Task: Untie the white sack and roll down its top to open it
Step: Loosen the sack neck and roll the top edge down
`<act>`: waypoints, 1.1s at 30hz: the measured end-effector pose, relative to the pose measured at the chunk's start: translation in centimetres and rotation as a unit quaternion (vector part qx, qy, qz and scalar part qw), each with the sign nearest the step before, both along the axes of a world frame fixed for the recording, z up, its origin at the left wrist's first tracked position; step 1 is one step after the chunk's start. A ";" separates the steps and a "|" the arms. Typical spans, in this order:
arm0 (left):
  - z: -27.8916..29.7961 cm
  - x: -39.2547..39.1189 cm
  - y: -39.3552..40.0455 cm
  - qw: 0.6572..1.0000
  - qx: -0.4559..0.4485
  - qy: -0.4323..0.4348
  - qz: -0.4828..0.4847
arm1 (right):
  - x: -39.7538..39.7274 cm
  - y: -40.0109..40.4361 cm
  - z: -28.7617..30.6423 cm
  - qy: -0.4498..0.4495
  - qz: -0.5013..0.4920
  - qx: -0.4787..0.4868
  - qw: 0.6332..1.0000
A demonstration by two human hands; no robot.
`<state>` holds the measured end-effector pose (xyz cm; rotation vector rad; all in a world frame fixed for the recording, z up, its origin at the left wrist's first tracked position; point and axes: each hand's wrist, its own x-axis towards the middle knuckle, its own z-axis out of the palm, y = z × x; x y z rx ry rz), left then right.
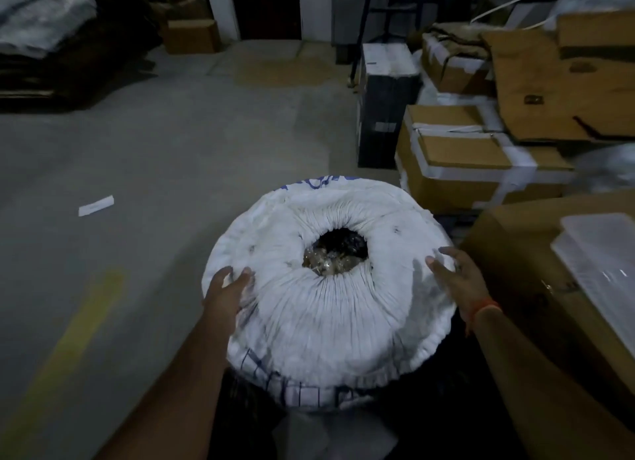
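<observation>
Head view: one dim storeroom seen from above, with grey floor [171, 143] filling the left half of the frame.
Sack: one white sack [330, 308] stands in the lower centre of the frame, its top rolled down into a thick pleated ring with blue print on the outer wall.
Opening: one dark round hole [336, 255] sits in the middle of the ring, with crinkled clear plastic showing inside.
Left hand: left hand [228, 293] lies on the left edge of the roll, fingers spread and loose, gripping nothing.
Right hand: right hand [453, 280] rests at the right edge of the roll, fingers spread, closed on nothing; one orange band [482, 310] circles the wrist.
Cartons: several brown taped cartons [474, 164] are stacked in the upper right of the frame, plus one dark box [386, 109] standing upright beside them.
Floor marks: one yellow stripe [75, 342] at lower left, one white paper strip [96, 206] at middle left.
</observation>
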<state>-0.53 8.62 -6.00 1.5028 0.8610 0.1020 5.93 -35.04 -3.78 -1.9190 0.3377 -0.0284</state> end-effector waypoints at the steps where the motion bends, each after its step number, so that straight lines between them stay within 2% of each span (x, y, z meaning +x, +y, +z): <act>1: 0.5 -0.5 -0.3 0.999 -0.035 -0.008 0.002 | -0.5 0.0 0.4 0.019 0.022 -0.004 1.000; 5: 1.7 -2.3 -0.7 0.996 -0.077 -0.051 -0.011 | -1.7 0.2 1.0 0.012 0.069 -0.023 0.997; 7: 2.3 -3.2 -0.8 0.991 -0.068 -0.099 -0.061 | -2.3 0.7 1.5 -0.009 0.083 -0.035 0.996; 10: 3.3 -3.4 -1.3 0.979 0.061 -0.133 -0.140 | -2.7 1.1 1.7 -0.026 0.134 -0.077 0.988; 13: 2.8 -2.9 -1.3 0.958 0.212 -0.099 -0.167 | -2.1 1.5 0.9 -0.034 0.134 -0.212 0.967; 15: 2.2 -2.5 -0.9 0.906 0.372 0.000 -0.201 | -1.6 1.3 0.4 -0.003 0.138 -0.320 0.937; 17: 2.0 -2.5 -0.3 0.822 0.507 0.105 -0.237 | -1.3 0.3 -0.2 0.056 0.148 -0.416 0.895; 19: 2.1 -2.7 -0.1 0.765 0.580 0.157 -0.233 | -1.5 -0.9 -0.3 0.104 0.147 -0.459 0.870; 23: 1.8 -2.5 -0.2 0.727 0.618 0.201 -0.222 | -1.2 -3.5 -0.3 0.152 0.140 -0.488 0.848; 27: 1.0 -2.6 -0.7 0.728 0.610 0.211 -0.230 | -0.5 -3.0 -0.5 0.150 0.155 -0.490 0.845; 30: 1.2 -2.7 -1.8 0.732 0.632 0.155 -0.202 | -0.7 -2.1 -0.2 0.136 0.161 -0.488 0.847; 33: 2.5 -3.0 -3.6 0.711 0.673 0.035 -0.204 | -2.3 -1.3 -0.1 0.110 0.121 -0.563 0.810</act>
